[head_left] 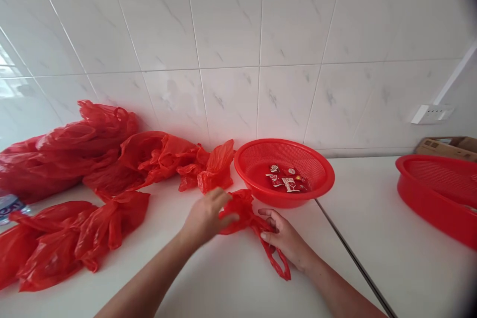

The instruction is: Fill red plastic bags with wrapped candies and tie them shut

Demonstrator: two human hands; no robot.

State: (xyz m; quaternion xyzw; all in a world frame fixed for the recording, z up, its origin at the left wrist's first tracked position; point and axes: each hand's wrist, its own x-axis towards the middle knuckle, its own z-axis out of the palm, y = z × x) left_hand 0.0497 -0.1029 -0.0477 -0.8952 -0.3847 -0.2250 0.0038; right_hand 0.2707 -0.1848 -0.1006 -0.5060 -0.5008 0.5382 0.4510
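A small red plastic bag (240, 211) lies crumpled on the white table, just in front of a red perforated basket. My right hand (285, 238) pinches its twisted neck between thumb and fingers, and the looped handles hang toward me. Over the bag's left side is my left hand (208, 216), slightly blurred, its thumb and fingers apart and holding nothing. Whether its fingertips touch the bag I cannot tell. Inside the red basket (244, 179) rest several small red-and-white packets (290, 185).
Red plastic bags (89, 144) are heaped along the wall at left, with more filled bags (63, 243) nearer me. A bottle (11, 207) lies at the left edge. Another red basket (428, 198) and a cardboard box (443, 146) stand at right. A seam (346, 243) crosses the table.
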